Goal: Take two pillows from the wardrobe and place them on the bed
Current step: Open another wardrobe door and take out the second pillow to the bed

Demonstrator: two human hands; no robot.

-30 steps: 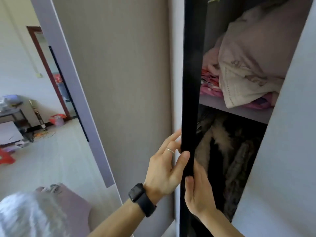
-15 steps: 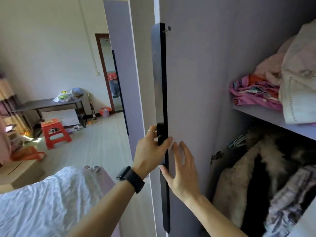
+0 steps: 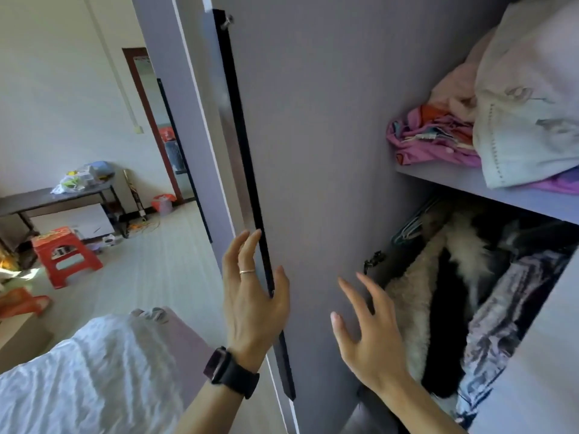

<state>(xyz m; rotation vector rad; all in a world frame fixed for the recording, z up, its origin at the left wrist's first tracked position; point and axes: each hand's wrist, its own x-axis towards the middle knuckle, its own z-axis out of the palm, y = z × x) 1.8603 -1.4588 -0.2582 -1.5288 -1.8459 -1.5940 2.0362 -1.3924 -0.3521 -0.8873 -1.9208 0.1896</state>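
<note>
The pillows [image 3: 529, 98], as far as can be judged, are the pale bulky bundle on the wardrobe shelf [image 3: 488, 187] at 2 o'clock, resting on folded pink cloth [image 3: 432, 136]; untouched. Coats [image 3: 438, 308] hang below at 4 o'clock. The wardrobe door [image 3: 313, 151] stands open at 12 o'clock. Left hand [image 3: 253, 296]: grip loose, fingers spread around the door's dark edge strip [image 3: 241, 151]. Right hand [image 3: 372, 336]: grip spread, holding nothing, beside the door's inner face. The bed [image 3: 87, 377] lies at 8 o'clock. Door opened; both pillows remain to be fetched and placed.
</note>
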